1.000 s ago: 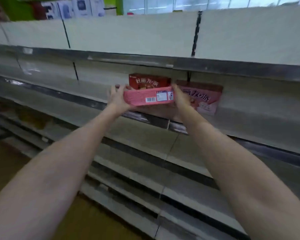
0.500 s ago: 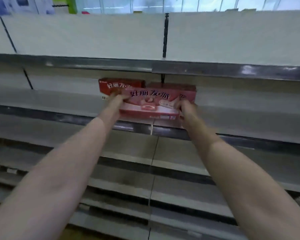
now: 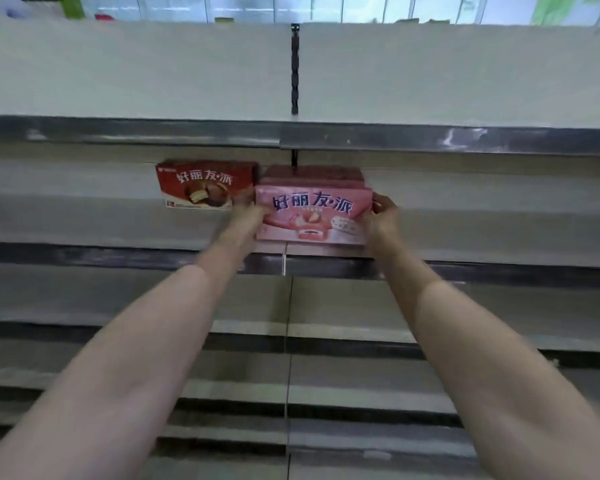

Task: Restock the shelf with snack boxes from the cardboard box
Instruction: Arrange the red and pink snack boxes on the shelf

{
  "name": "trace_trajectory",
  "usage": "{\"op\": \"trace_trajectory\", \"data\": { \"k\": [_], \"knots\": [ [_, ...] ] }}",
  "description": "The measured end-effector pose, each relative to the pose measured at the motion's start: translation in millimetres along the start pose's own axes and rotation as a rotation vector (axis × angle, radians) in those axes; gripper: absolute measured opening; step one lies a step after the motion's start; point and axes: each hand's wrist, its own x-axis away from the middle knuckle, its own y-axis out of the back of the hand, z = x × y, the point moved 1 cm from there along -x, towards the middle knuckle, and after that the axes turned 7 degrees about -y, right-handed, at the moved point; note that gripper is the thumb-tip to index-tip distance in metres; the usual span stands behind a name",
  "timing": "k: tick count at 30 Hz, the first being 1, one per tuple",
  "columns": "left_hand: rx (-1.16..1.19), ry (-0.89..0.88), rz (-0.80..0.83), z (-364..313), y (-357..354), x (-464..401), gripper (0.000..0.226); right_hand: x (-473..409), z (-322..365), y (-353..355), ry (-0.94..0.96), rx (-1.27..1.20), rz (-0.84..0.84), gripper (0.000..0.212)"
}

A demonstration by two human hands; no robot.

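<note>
Pink glossy cardboard, a flat rectangular snack box [image 3: 312, 216], sits upright at the front of the grey metal shelf [image 3: 84, 223], printed face toward me. My left hand [image 3: 246, 216] grips its left end and my right hand [image 3: 381, 216] pinches its right end, fingers curled round the edges. Another pink box [image 3: 314, 174] stands right behind it, and a red-brown box [image 3: 205, 185] stands just beside to the left.

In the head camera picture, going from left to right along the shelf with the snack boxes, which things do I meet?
red snack box → left hand → pink snack box → right hand
</note>
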Motion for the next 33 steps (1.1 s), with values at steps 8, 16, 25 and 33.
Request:
{"op": "trace_trajectory", "data": {
  "k": [8,16,25,33],
  "knots": [
    [-0.071,-0.065,-0.049,7.1,-10.5,-7.0,0.057,-15.8,-10.2,-12.8,-0.017,0.218,-0.071,0.035],
    [-0.174,0.005,0.033,11.4,-9.2,-23.7,0.07,-13.8,-4.8,-28.1,0.013,0.269,-0.054,0.022],
    [-0.295,0.031,0.13,16.9,-10.8,-44.2,0.065,-21.9,3.8,-39.6,-0.019,0.409,-0.136,0.043],
    [-0.281,0.019,0.04,12.8,-17.8,-44.2,0.078,-19.5,8.8,-44.1,-0.052,0.453,-0.156,0.05]
  ]
}}
